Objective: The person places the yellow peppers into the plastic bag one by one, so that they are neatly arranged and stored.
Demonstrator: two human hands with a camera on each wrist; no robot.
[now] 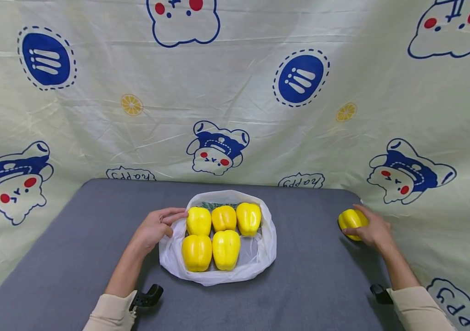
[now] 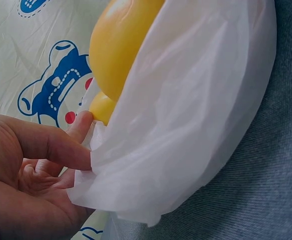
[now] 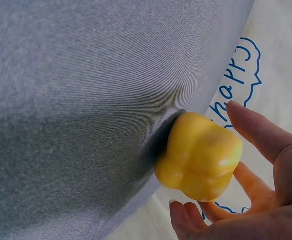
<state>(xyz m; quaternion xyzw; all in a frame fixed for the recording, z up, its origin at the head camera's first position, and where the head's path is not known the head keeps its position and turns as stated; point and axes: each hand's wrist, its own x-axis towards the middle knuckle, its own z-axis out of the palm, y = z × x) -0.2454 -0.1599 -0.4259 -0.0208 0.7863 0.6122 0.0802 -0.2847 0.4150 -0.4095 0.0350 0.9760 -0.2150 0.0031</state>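
Note:
Several yellow bell peppers stand in two rows inside a white plastic bag with its rim rolled open. At the bag's left side, my left hand pinches the rim; the left wrist view shows the thin bag between thumb and fingers. Far to the right, a single yellow bell pepper sits near the table's right edge. My right hand is spread around that pepper. In the right wrist view, a gap shows between the thumb and the pepper, while other fingers lie close along its far side.
The grey cloth-covered table spans the lower view. Behind it and at both sides hangs a pale curtain with printed cartoon figures. A black wrist strap sits at the left cuff, another black device at the right.

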